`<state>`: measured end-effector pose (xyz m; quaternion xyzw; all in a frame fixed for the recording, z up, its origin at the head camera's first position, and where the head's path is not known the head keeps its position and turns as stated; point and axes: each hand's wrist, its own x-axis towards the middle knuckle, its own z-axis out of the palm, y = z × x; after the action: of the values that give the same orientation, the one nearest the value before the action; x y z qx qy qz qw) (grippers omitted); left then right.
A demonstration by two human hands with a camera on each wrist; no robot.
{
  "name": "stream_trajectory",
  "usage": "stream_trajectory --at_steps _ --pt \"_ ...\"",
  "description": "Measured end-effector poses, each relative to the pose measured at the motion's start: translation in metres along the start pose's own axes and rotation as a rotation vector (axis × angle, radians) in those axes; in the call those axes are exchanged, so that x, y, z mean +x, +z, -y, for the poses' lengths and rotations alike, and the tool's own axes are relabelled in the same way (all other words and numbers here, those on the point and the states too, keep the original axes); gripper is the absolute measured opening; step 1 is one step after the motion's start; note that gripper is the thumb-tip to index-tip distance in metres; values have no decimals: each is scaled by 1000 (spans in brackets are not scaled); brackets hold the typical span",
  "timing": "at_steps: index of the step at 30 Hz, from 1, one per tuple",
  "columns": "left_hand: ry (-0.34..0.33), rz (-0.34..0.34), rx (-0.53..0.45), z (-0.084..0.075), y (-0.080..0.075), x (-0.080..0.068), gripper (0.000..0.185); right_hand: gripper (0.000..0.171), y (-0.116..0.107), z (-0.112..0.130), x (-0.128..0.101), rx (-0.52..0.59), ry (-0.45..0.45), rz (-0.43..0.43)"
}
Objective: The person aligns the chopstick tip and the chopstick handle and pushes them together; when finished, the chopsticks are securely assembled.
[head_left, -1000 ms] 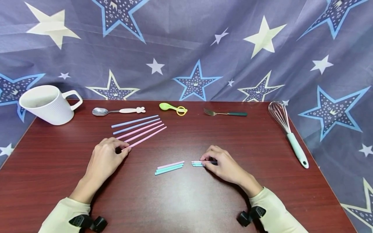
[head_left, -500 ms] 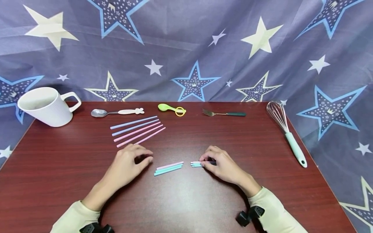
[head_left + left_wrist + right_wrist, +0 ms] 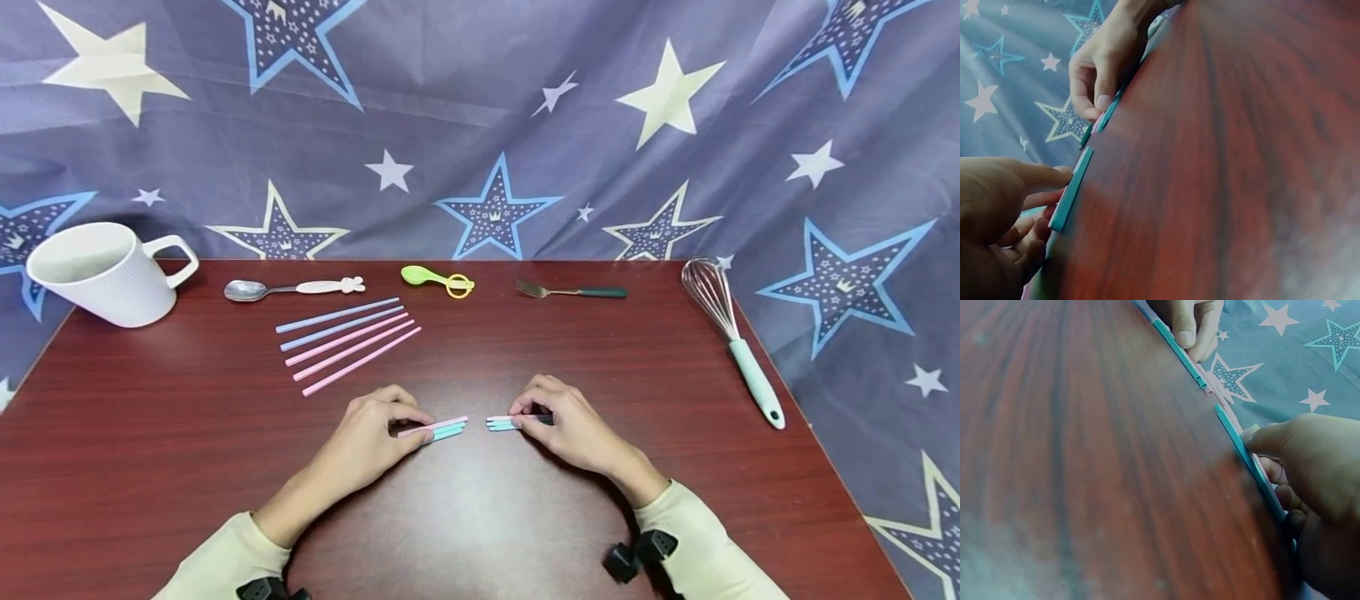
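On the dark red wooden table [image 3: 675,375], two small bundles of short pastel plastic straw pieces lie end to end near the front middle, a narrow gap between them. The left hand [image 3: 375,442] has its thumb and curled fingers pinching the left bundle of short pink and teal straw pieces [image 3: 444,428], whose right ends stick out from under the fingertips. The right hand [image 3: 573,425] likewise pinches the right bundle of short white and teal straw pieces [image 3: 498,422] with curled fingers, the left ends of that bundle showing free. In the left wrist view the teal edge of the left bundle [image 3: 1071,189] lies flat on the table against the fingers; the right wrist view shows the right bundle [image 3: 1244,456] the same way under a thumb.

Behind the left bundle, a fanned row of five long blue and pink straws [image 3: 348,337] lies flat. Farther behind it stand a white ribbed mug [image 3: 105,271], a metal spoon with a white handle [image 3: 292,288], a green plastic spoon with a yellow ring [image 3: 435,280] and a fork with a dark green handle [image 3: 572,291]. Well to the right of the bundles lies a wire whisk with a mint handle [image 3: 731,333].
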<state>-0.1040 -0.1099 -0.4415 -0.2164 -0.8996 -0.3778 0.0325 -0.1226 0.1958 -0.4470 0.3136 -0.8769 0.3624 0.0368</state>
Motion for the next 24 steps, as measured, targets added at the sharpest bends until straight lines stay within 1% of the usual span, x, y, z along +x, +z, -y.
stream_trajectory --at_steps 4,8,10,14,21,24 --pt "-30 -9 -12 -3 0 1 11 5 -2 1 0 -2 11 6" --pt "-52 -14 -10 -3 1 2 11 5 -2 2 1 -3 9 2" --pt "-57 -18 -10 -2 1 2 12 7 -2 2 1 -4 2 -6" --pt "-68 -26 -25 -2 0 2 14 4 -1 1 0 -9 -23 -18" --pt "-54 -27 -27 -4 -2 0 4 4 0 2 -1 7 -43 -46" --pt "-36 -43 -14 -5 -7 0 4 4 1 1 0 11 -44 -68"
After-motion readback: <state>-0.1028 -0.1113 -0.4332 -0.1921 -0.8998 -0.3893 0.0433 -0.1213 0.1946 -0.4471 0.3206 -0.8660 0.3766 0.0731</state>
